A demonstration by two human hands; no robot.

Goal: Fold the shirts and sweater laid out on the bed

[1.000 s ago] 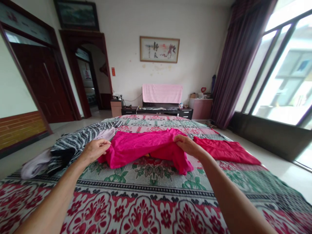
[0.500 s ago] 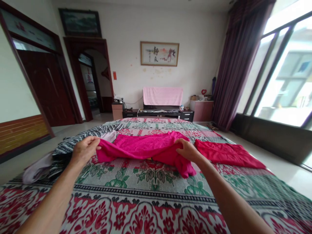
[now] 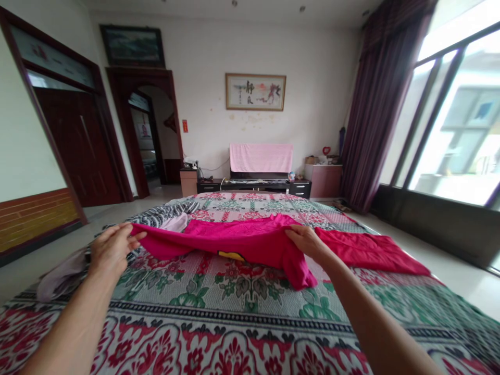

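Above flowered cover [image 3: 250, 312], both hands [image 3: 111, 250] [image 3: 309, 242] pinching bright-pink garment [image 3: 234, 241], stretched between them.

The bright pink piece of clothing [image 3: 242, 245] is in the middle of the frame. Its near edge is stretched toward the left. A yellow spot [image 3: 232, 255] with black lines peeks out below. The right end droops, all bunched up.

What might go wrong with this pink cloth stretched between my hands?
Your left hand pinches just an edge of the pink cloth, so it might slip free. That hand is near the striped clothing, which could get disturbed. Below your right hand, the cloth is bunched, so creases may form.
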